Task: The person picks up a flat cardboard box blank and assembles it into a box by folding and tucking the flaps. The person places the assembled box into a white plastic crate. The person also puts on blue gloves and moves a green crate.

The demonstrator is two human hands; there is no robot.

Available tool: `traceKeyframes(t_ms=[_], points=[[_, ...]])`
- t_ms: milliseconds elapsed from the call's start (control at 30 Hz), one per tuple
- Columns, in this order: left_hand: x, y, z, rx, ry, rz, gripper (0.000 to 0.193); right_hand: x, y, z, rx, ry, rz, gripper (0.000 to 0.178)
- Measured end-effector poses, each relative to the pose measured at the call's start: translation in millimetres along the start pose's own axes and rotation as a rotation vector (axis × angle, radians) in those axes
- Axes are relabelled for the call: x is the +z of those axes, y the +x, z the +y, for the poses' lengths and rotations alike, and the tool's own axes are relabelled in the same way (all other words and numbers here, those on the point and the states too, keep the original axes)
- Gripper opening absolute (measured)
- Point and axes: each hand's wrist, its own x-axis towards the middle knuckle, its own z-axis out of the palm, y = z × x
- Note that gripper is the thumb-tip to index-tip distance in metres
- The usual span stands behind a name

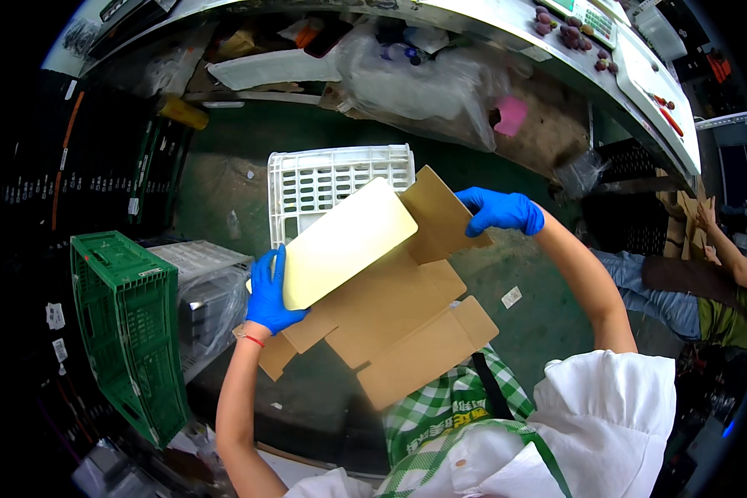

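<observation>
An unfolded brown cardboard box (404,310) with a pale yellow panel (350,241) hangs in front of me, tilted, its flaps spread out. At its lower left end my left hand (270,292), in a blue glove, grips the panel's edge. My right hand (500,212), gloved in blue too, pinches a raised brown flap (442,214) at the upper right; some of its fingertips are hidden behind the flap. Behind the cardboard stands a white plastic crate (340,173), partly covered by it.
A green crate (133,332) stands at the left beside a plastic-wrapped white crate (201,249). Across the far side runs a workbench (473,33), with grapes (574,35) and red-handled scissors (671,120) on its right part. Another person (714,290) works at the right.
</observation>
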Motion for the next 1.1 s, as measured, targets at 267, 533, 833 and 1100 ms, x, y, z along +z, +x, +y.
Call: traceKeyframes(t_ms=[267, 533, 833, 1100], points=[[40.3, -0.8, -3.3, -0.277, 0.319, 0.141, 0.124, 22.6, 0.9, 30.0, -0.010, 0.037, 0.224, 0.062], [70.1, 12.7, -23.2, -0.321, 0.633, 0.255, 0.100, 63.5, 31.0, 69.0, -0.201, 0.111, 0.434, 0.054], [80.5, 9.4, -26.2, -0.253, 0.635, 0.305, 0.095, 75.6, 42.8, 84.0, 0.113, -0.032, 0.800, 0.090], [62.5, 16.5, -1.7, -0.356, 0.527, 0.343, 0.097, 69.8, 57.6, 86.4, 0.143, -0.688, 0.985, 0.060]])
